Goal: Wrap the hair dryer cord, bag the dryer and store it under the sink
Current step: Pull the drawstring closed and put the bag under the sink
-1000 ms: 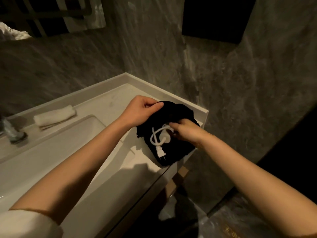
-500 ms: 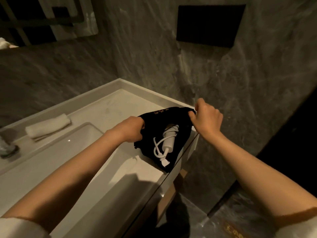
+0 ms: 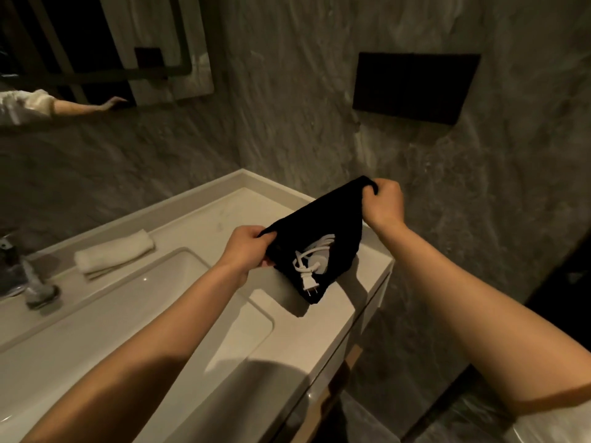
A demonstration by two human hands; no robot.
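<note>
- Holding the black bag [image 3: 323, 225] stretched by two corners: left hand [image 3: 244, 251] pinched the near-left corner, right hand [image 3: 382, 203] gripped the far-right corner, raised higher. Fingers of both hands were clamped on cloth.
- Bag hung as a slanted sheet over the counter [image 3: 358, 292], its lowest tip just above or touching the surface; could not tell which.
- Hair dryer [image 3: 319, 262], white, lay against the bag's near face with its cord [image 3: 303, 263] looped about it and the plug [image 3: 309, 284] dangling toward the bag's low tip. Whether the dryer sat inside the mouth or merely rested on the cloth could not be told.
- Judgement: corners were pulled apart to spread the opening or let the dryer slide down; cord looked wrapped, bagging step in hand, storing not yet done.
- Edges: bag sat near the counter's right end, close to its front edge and the grey wall [image 3: 447, 187]. Dryer could slip off that edge if the cloth tilted further.
- Open room: bare counter lay left of the bag, toward the basin [image 3: 134, 314]. Folded towel [image 3: 115, 254] and tap [image 3: 28, 282] stood well apart from the bag, farther left.
- Space under the counter appeared dark; contents not readable.
</note>
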